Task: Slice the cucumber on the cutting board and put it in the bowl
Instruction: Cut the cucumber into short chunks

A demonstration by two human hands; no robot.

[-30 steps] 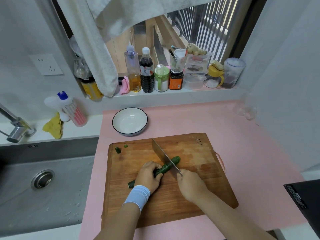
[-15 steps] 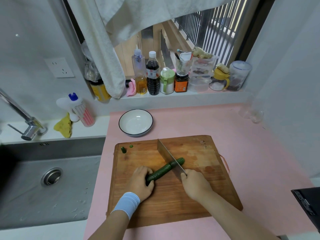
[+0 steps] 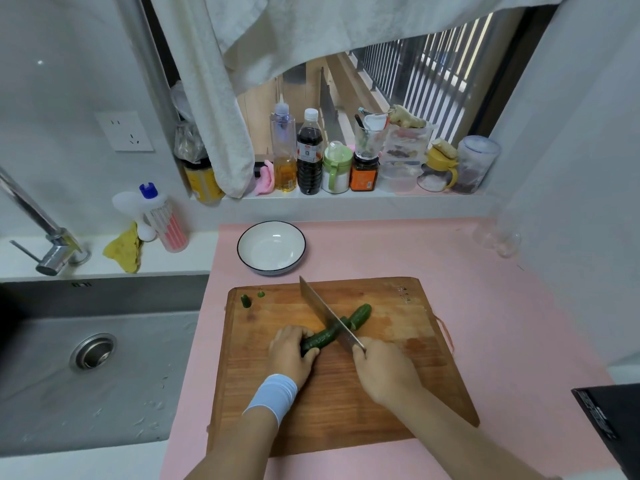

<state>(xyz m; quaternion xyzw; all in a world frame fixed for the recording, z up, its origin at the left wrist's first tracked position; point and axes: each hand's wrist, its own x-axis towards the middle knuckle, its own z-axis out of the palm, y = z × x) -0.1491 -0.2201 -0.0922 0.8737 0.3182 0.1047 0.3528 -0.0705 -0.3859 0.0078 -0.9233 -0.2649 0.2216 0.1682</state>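
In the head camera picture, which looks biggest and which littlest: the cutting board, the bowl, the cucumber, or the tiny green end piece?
1. cutting board
2. bowl, though farther away
3. cucumber, about as long but thin, partly hidden under the left hand
4. end piece

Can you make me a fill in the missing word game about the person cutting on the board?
1. The right hand grips a ____.
2. The left hand holds the green ____ on the cutting board.
3. The white bowl beyond the cutting board is ____.
4. Two small green scraps lie near the cutting board's far ____ corner.

Missing words: knife; cucumber; empty; left.
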